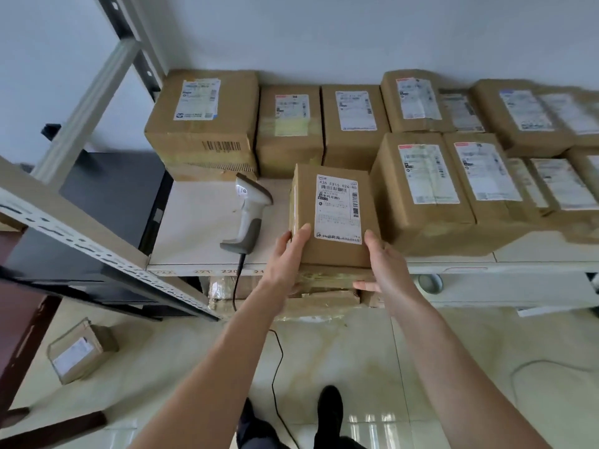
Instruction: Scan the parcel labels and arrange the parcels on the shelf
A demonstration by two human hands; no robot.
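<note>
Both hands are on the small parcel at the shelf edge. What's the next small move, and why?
Probably slide the parcel further onto the shelf, into line beside the row on its right. The left hand and right hand grip its near end, which overhangs the front edge. The scanner lies down on the shelf, hinting that the label has already been read.

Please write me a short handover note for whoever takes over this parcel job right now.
Left hand and right hand grip the near corners of one labelled parcel, label up, at the front edge of the shelf.
The barcode scanner lies on the shelf just left of it, in neither hand, cable hanging to the floor.
Done: two rows of labelled parcels already sit on the shelf behind and to the right.
Left: set this parcel in line; one small parcel lies on the floor to the left. Whether the held one is scanned cannot be told.
</note>
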